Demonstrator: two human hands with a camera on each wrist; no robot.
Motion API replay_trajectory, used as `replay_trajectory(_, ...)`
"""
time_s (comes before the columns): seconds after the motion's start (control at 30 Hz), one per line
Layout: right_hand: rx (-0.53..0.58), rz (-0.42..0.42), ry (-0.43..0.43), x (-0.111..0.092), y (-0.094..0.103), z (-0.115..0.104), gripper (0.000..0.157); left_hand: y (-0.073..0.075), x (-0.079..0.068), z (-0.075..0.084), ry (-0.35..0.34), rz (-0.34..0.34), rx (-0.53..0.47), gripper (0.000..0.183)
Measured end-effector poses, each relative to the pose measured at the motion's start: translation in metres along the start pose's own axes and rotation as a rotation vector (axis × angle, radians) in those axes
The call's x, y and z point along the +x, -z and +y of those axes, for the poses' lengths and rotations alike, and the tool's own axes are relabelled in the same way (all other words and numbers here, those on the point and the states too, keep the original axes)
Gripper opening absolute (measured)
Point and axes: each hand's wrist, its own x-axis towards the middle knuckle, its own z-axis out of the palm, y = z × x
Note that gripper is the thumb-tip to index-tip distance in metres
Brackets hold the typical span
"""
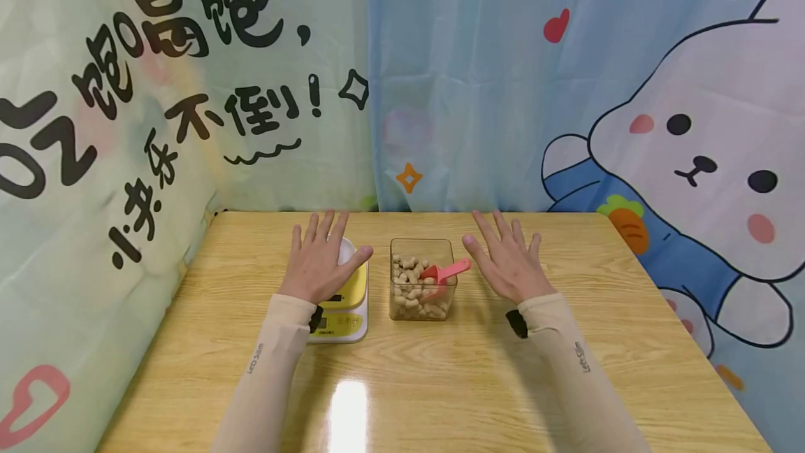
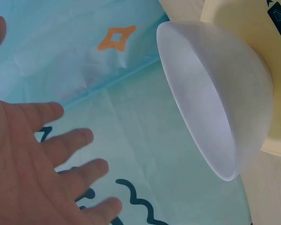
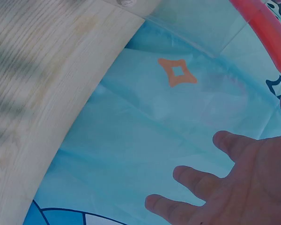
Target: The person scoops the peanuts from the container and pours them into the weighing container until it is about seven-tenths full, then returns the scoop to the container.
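My left hand hovers with fingers spread over a yellow and white kitchen scale, hiding much of it. A white bowl sits on the scale's yellow top; only a bit of its rim shows past the hand in the head view. To the right of the scale stands a clear square container holding peanuts in their shells. A red-pink scoop rests in the peanuts, its handle leaning over the right rim. My right hand, fingers also spread, is just right of that handle and holds nothing.
Everything stands on a light wooden table. A printed curtain with a cartoon rabbit and large lettering hangs right behind the table's far edge and along both sides.
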Motion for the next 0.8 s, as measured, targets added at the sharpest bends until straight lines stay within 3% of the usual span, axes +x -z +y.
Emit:
replay_trajectory(0.37,0.044,0.000,-0.013,-0.004,-0.004,0.004,0.073,-0.005,0.004,0.008,-0.163,-0.088,-0.066,0.101)
replay_trajectory(0.8,0.063,-0.010,-0.004,-0.007,-0.005,0.009,0.070,-0.023,0.010,0.021,-0.179,-0.189,-0.134,0.112)
